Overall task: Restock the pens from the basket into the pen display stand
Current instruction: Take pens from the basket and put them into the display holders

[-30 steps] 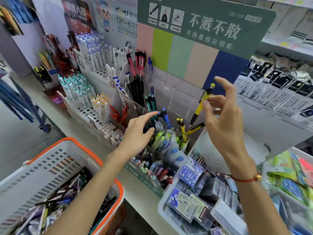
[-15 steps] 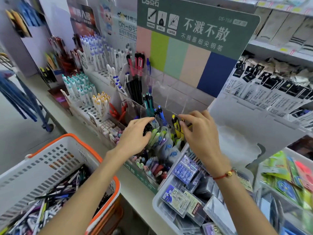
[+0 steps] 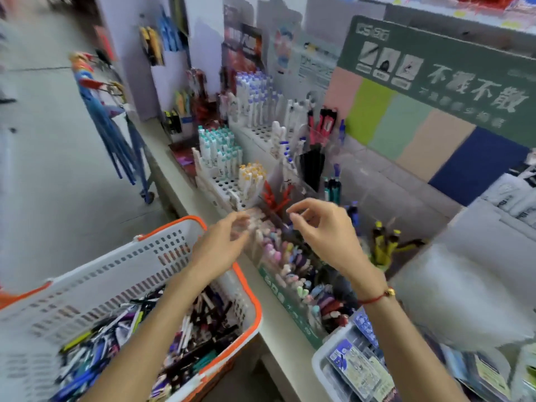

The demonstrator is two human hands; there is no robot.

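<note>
While my left hand hovers over the far rim of the basket, fingers loose and holding nothing, my right hand hangs above the pen display stand, fingers curled, seemingly empty though blur hides the tips; loose pens fill the basket, beside the stand

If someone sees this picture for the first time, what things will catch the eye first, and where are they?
First come the two bare hands in the middle, the left hand and the right hand, both empty with loosely curled fingers, over the pen display stand. Next is the white basket with an orange rim at lower left, full of mixed pens. At upper right stands a big green sign above pastel colour panels.
</note>
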